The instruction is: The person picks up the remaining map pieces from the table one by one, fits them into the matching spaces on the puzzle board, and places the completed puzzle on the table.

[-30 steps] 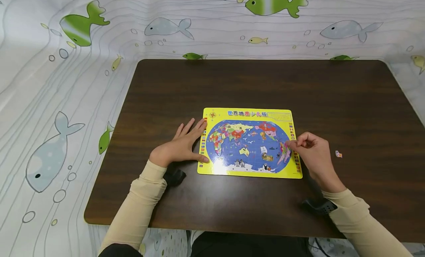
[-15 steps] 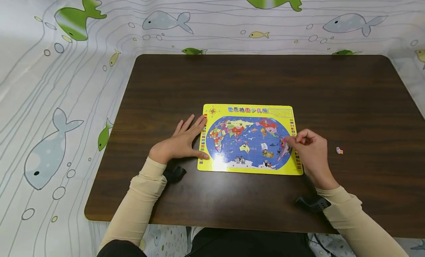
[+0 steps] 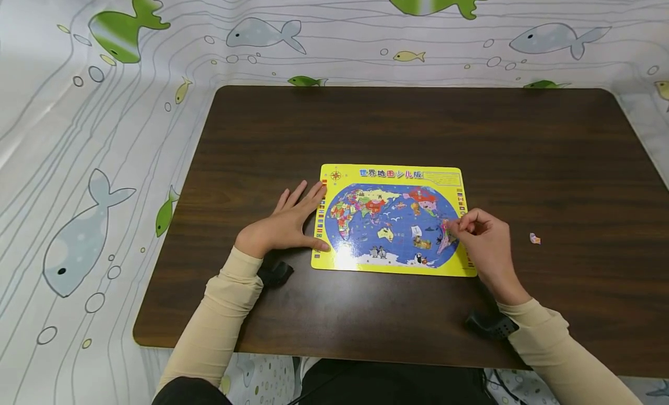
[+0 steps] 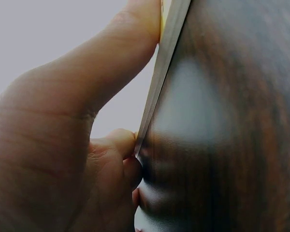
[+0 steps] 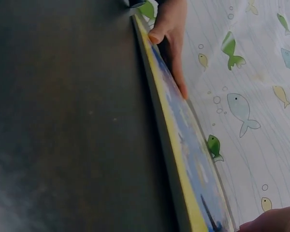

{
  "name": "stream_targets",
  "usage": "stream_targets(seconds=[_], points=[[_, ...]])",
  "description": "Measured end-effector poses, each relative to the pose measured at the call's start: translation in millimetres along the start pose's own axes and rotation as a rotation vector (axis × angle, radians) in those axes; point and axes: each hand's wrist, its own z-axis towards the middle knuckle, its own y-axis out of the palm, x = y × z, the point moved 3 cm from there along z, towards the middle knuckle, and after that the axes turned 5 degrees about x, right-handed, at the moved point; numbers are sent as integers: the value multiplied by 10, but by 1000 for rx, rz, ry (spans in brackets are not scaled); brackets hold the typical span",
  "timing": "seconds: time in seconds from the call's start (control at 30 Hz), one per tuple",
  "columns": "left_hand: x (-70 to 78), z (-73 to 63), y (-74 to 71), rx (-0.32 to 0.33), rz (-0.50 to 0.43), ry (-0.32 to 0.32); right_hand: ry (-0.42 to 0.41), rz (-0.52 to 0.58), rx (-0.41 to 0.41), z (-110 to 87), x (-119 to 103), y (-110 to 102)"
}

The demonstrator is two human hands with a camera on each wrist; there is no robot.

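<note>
A yellow-bordered world map puzzle board [image 3: 397, 270] lies flat on the table. My left hand [image 3: 279, 229] rests on its left edge, fingers spread, thumb at the lower left; the left wrist view shows that thumb [image 4: 111, 53] against the board's edge. At the board's right side, my right hand [image 3: 486, 242] has thumb and forefinger pinched over the pink land shape on the map. A small puzzle piece seems to be between those fingertips, mostly hidden by them. Further right, a loose small colourful puzzle piece [image 3: 535, 238] lies on the table.
The dark brown table [image 3: 366, 126] reaches well past the board on every side. Behind and left of it hangs a white sheet [image 3: 345, 56] printed with fish. Black wrist devices sit near both hands, low over the table.
My right hand has shifted slightly at the board's right edge, its fingertips staying by the pink shape. The left hand keeps its place. The head view has tilted a little.
</note>
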Motion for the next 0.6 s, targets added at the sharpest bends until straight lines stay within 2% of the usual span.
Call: stream_targets(seconds=[0.23, 0.5, 0.6], points=[[9, 5, -3, -2, 2, -1, -101, -113, -44, -29, -15, -5], [20, -5, -19, 1, 4, -3, -382, -283, -167, 42, -54, -45], [28, -11, -22, 2, -7, 2, -462, -328, -217, 85, -74, -40]])
